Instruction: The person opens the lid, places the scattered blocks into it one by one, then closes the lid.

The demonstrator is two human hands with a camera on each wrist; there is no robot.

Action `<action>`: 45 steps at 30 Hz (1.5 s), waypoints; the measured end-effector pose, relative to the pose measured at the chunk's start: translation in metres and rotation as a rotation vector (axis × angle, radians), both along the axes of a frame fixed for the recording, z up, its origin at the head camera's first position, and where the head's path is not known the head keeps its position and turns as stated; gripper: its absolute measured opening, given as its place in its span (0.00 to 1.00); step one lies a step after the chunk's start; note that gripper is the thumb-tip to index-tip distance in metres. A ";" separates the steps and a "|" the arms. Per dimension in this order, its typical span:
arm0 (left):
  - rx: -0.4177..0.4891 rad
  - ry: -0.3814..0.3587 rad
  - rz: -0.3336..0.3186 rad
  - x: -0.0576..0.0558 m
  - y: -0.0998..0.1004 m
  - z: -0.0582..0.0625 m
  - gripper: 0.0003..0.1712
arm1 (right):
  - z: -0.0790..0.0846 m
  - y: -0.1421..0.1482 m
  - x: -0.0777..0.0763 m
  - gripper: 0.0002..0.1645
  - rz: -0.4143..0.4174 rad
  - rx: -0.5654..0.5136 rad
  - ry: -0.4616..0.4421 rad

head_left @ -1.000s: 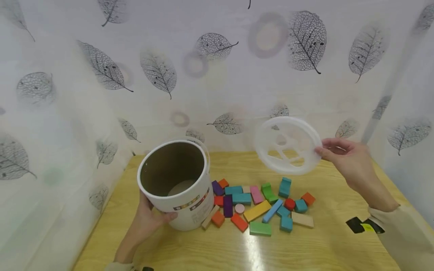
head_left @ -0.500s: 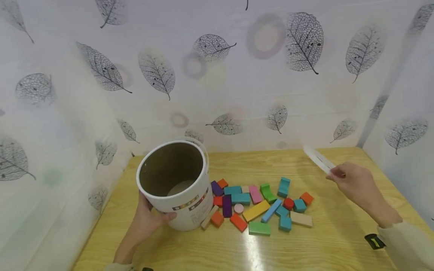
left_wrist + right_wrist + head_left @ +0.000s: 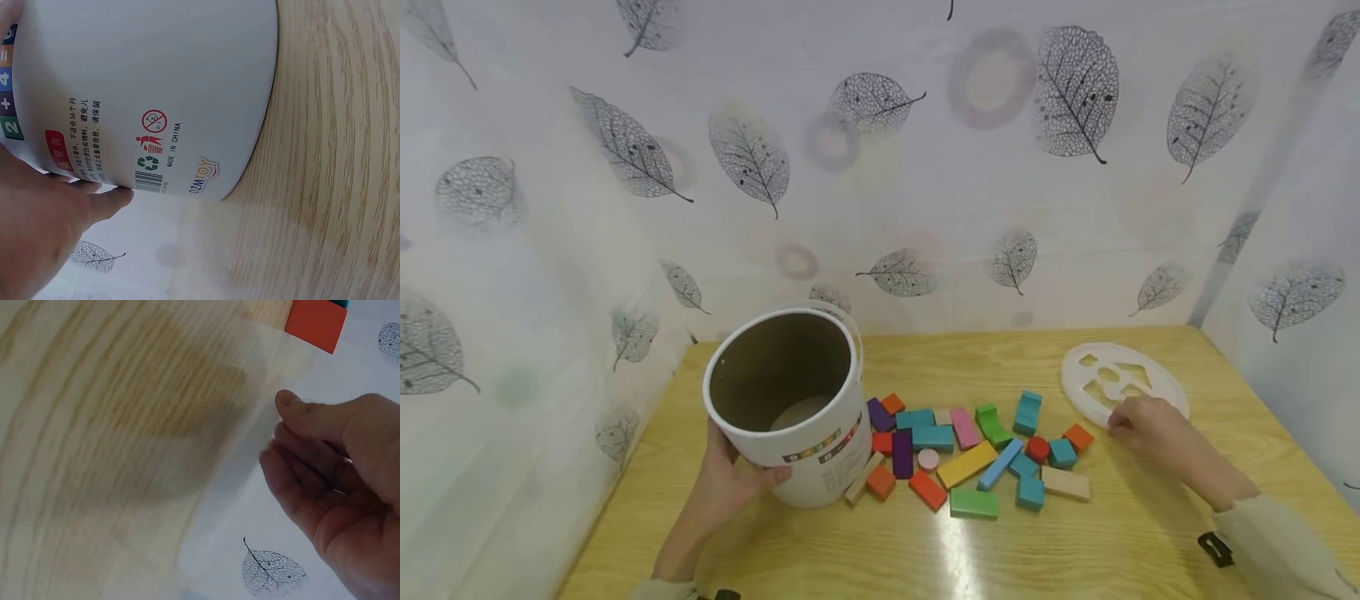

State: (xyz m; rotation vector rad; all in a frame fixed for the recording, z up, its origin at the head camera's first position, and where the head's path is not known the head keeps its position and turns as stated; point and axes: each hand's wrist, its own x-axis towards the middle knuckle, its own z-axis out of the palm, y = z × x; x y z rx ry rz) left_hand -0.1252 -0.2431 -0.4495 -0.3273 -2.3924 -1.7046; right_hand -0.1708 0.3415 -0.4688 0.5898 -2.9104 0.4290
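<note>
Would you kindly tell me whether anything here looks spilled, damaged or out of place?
Nothing looks damaged; the colored blocks lie jumbled beside the white bucket, perhaps tipped out, and a round lid lies apart on the table.

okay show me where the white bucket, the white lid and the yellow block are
White bucket (image 3: 812,477): head view, outer front wall.
White lid (image 3: 1165,388): head view, solid right side.
Yellow block (image 3: 966,464): head view, top face.
</note>
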 end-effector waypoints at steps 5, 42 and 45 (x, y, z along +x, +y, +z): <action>0.007 -0.007 0.000 0.001 0.000 -0.001 0.77 | -0.002 -0.007 0.004 0.04 0.021 -0.010 0.005; -0.004 -0.027 0.023 0.002 -0.002 0.000 0.76 | -0.005 -0.144 0.031 0.20 0.375 0.156 0.148; 0.001 -0.020 0.017 0.002 -0.001 0.000 0.75 | 0.004 -0.143 0.034 0.19 0.339 0.180 0.059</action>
